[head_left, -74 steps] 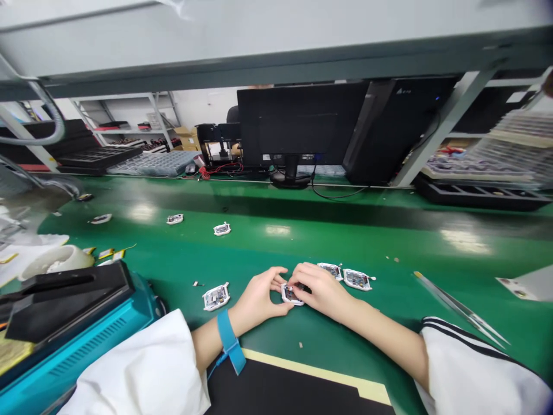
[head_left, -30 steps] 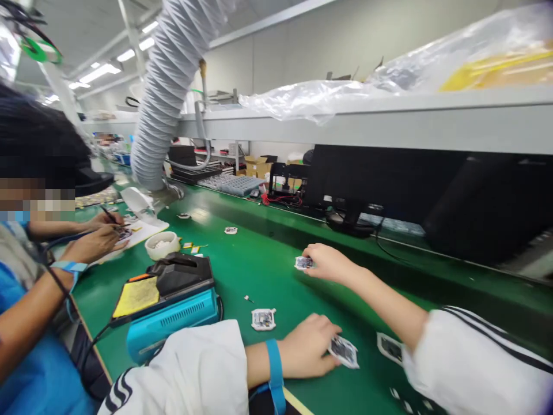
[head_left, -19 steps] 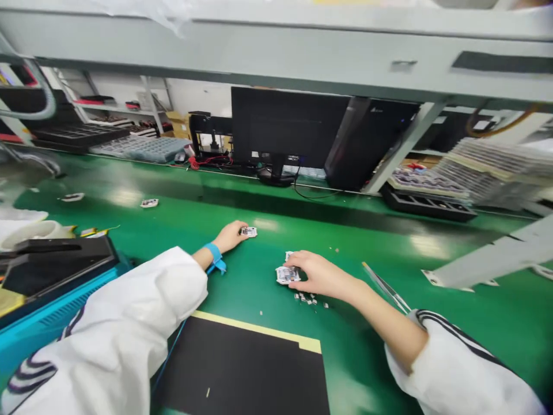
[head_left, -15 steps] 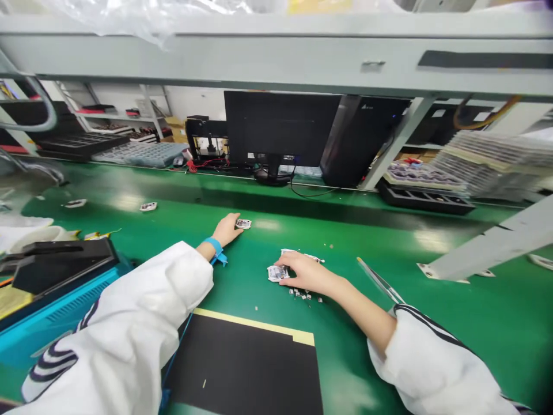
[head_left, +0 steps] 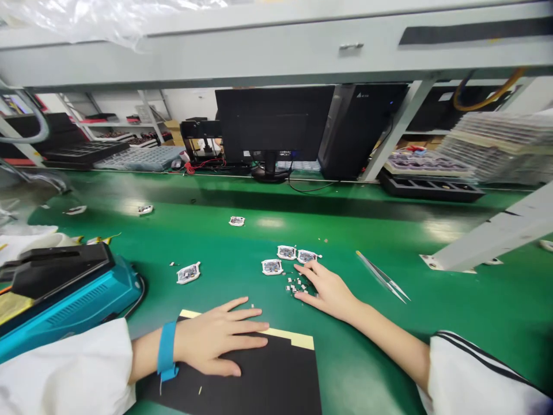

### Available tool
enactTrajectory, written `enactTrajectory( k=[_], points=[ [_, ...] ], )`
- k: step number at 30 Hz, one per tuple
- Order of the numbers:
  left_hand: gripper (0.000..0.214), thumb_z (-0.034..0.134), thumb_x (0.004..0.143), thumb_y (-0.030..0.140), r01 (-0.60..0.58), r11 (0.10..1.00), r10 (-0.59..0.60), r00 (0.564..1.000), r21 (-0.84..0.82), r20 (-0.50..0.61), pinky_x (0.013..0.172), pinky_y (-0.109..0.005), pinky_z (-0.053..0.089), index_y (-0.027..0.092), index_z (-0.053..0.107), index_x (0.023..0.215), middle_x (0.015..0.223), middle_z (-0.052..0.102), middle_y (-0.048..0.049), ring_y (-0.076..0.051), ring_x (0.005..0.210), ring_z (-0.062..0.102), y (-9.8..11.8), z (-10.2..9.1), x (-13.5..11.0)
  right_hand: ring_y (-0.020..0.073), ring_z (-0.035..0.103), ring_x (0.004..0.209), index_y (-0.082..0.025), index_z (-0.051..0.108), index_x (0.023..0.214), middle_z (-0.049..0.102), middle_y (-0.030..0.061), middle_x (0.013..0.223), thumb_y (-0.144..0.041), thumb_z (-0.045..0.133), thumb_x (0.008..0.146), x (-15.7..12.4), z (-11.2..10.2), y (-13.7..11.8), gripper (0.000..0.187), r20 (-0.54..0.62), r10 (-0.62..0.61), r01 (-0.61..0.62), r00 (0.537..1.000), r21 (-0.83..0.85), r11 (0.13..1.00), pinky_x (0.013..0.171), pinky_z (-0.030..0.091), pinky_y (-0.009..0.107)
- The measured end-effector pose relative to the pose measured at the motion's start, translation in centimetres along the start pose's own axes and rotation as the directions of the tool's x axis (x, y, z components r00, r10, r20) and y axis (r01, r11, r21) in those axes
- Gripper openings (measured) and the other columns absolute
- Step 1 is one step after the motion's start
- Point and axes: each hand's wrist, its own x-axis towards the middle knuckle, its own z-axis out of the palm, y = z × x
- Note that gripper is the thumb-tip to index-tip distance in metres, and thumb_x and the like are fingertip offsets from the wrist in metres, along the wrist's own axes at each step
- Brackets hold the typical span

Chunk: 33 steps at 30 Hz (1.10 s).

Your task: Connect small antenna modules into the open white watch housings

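My left hand [head_left: 222, 337] is spread out over the black mat [head_left: 276, 380] with yellow tape on its far edge; nothing is in it. A blue strap [head_left: 166, 350] circles that wrist. Beside a scatter of tiny white and dark pieces [head_left: 295, 284], my right hand [head_left: 326, 288] reaches with thumb and fingers apart, holding nothing I can see. Three white-framed circuit boards lie close by: a near one [head_left: 272, 267], a far one [head_left: 286, 252] and a right one [head_left: 307, 256] by the fingertips. Another white-framed board [head_left: 189, 273] lies beyond my left hand.
Tweezers [head_left: 383, 276] lie right of my right hand. A blue and black device [head_left: 99, 294] stands at the left. Further boards, including one at mid-bench [head_left: 237, 221], lie toward the back. A slanted white post [head_left: 488, 233] meets the bench at right; a monitor [head_left: 274, 124] stands behind.
My left hand has let go of the board at mid-bench and drawn back over the mat, opening. My right hand has released the near board and moved right toward the tiny pieces.
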Motion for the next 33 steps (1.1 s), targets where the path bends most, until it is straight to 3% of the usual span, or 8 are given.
enactTrajectory(
  k=[4,8,10,13,15,20,25,33],
  points=[
    [0.054,0.037,0.083,0.044,0.020,0.999,-0.019,0.999,0.034,-0.027,0.105,-0.049,0.013,0.023,0.023,0.131,0.136,0.029,-0.0042,-0.026,0.127,0.022,0.3,1.2,0.9,0.0170,0.052,0.082,-0.016,0.046,0.115,0.050,0.0071,0.096,-0.042,0.045,0.081,1.1,0.4,-1.5,0.043,0.047,-0.109,0.108,0.993,0.020,0.994,0.071,0.048,0.032],
    [0.035,0.042,0.083,0.035,0.042,0.999,-0.045,0.962,-0.017,-0.268,0.097,-0.037,0.031,0.017,0.045,0.113,0.114,0.052,-0.0068,-0.021,0.111,0.043,0.2,2.1,1.7,0.0169,0.052,0.080,-0.015,0.047,0.114,0.051,0.0074,0.091,-0.038,0.042,0.083,2.0,1.1,-3.4,0.039,0.054,-0.225,0.223,0.973,0.051,0.974,0.067,0.047,0.031],
    [0.019,0.039,0.083,0.023,0.136,0.984,-0.176,0.867,-0.120,-0.466,0.085,-0.028,0.040,0.017,0.051,0.097,0.095,0.059,-0.0044,-0.015,0.093,0.051,-0.3,2.3,1.6,0.0171,0.053,0.078,-0.015,0.048,0.113,0.052,0.0077,0.091,-0.039,0.042,0.083,2.8,2.0,-4.6,0.039,0.046,-0.258,0.253,0.965,0.089,0.963,0.067,0.047,0.031],
    [0.017,0.033,0.084,0.014,0.313,0.906,-0.423,0.642,-0.285,-0.639,0.072,-0.023,0.043,0.015,0.050,0.084,0.080,0.056,-0.0032,-0.011,0.077,0.051,-1.5,2.1,1.0,0.0163,0.053,0.078,-0.016,0.049,0.112,0.052,0.0066,0.091,-0.045,0.045,0.080,4.7,3.1,-6.7,0.043,0.053,-0.295,0.284,0.954,0.150,0.947,0.068,0.047,0.030],
    [0.016,0.033,0.083,0.011,0.368,0.875,-0.481,0.590,-0.313,-0.649,0.072,-0.024,0.044,0.013,0.049,0.085,0.083,0.055,-0.0047,-0.012,0.079,0.051,-2.5,1.6,0.5,0.0147,0.053,0.082,-0.017,0.047,0.113,0.052,0.0061,0.095,-0.048,0.049,0.077,5.7,2.9,-7.6,0.047,0.041,-0.299,0.284,0.953,0.211,0.935,0.071,0.047,0.027],
    [0.026,0.038,0.081,0.009,0.349,0.904,-0.428,0.710,-0.248,-0.559,0.089,-0.028,0.041,0.016,0.050,0.103,0.105,0.055,-0.0045,-0.014,0.099,0.049,-4.3,0.3,0.4,0.0150,0.054,0.084,-0.018,0.055,0.094,0.055,0.0058,0.089,-0.037,0.043,0.084,4.3,-0.9,-4.6,0.024,-0.114,-0.128,0.148,0.985,0.195,0.970,0.075,0.045,0.029],
    [0.033,0.033,0.083,0.008,0.247,0.962,-0.272,0.853,-0.113,-0.446,0.093,-0.025,0.039,0.019,0.053,0.107,0.110,0.057,-0.0011,-0.013,0.104,0.049,-5.2,0.6,1.4,0.0146,0.057,0.071,-0.018,0.052,0.099,0.058,0.0053,0.081,-0.039,0.042,0.083,0.1,-2.6,0.9,0.028,0.155,0.118,-0.138,0.981,0.126,0.982,0.062,0.047,0.027],
    [0.022,0.041,0.083,0.017,0.354,0.926,-0.370,0.792,-0.129,-0.486,0.078,-0.029,0.046,0.016,0.061,0.090,0.089,0.063,-0.0039,-0.016,0.083,0.056,-6.1,1.2,1.3,0.0122,0.056,0.074,-0.017,0.056,0.089,0.058,0.0038,0.081,-0.027,0.044,0.084,2.3,0.8,-4.1,0.017,0.124,-0.160,0.114,0.979,0.316,0.942,0.066,0.046,0.023]
  ],
)
